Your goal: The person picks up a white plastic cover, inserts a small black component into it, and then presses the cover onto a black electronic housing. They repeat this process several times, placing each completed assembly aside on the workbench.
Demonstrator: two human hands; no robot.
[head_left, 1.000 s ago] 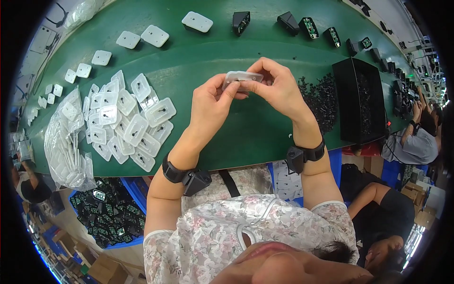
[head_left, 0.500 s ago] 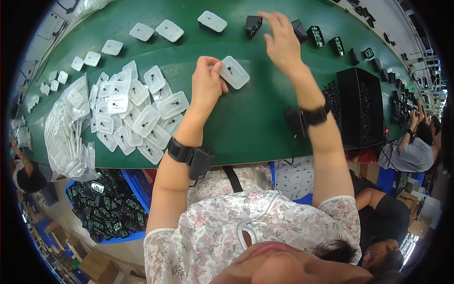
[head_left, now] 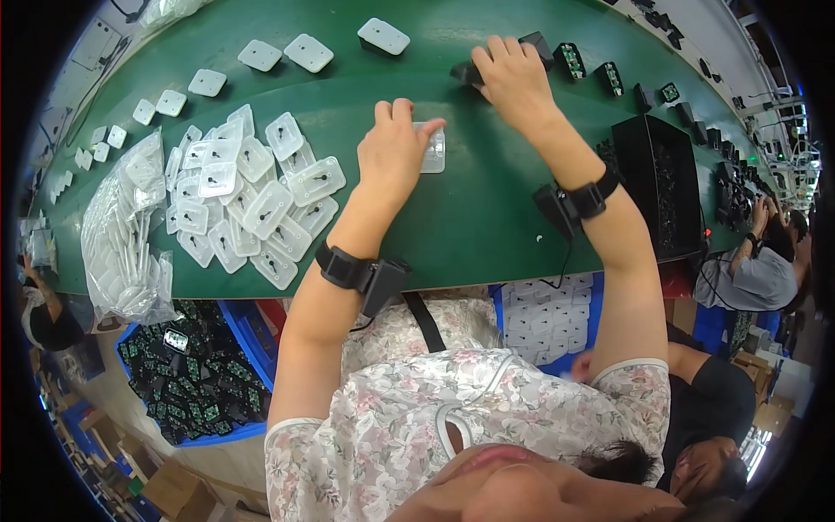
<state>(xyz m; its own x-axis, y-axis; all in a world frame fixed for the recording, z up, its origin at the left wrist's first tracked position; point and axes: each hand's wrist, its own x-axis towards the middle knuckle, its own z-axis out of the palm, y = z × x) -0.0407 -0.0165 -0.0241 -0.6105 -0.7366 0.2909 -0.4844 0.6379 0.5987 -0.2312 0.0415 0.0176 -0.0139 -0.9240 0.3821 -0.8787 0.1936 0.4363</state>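
- Lids, rounded translucent plastic (head_left: 267, 209), heaped toward the green table's (head_left: 470, 226) near edge.
- Left hand (head_left: 389, 157): fingers half spread, nothing gripped, thumb over a single lid (head_left: 436, 159).
- Black angular plastic housing (head_left: 467, 74) toward the far edge, right hand (head_left: 517, 85) closed on it; gentle side pinch should serve!

Free central tabletop (head_left: 483, 226) — piled covers (head_left: 259, 207) leftward

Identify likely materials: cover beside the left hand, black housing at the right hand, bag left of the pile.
Cover by the left hand: probably moulded plastic, satin; milky, translucent look.
Black housing at the right hand: perhaps plastic, seemingly matte; little shine, but blur leaves it open.
Bag: most likely thin clear plastic film, glossy; wrinkles, glare, contents showing through.
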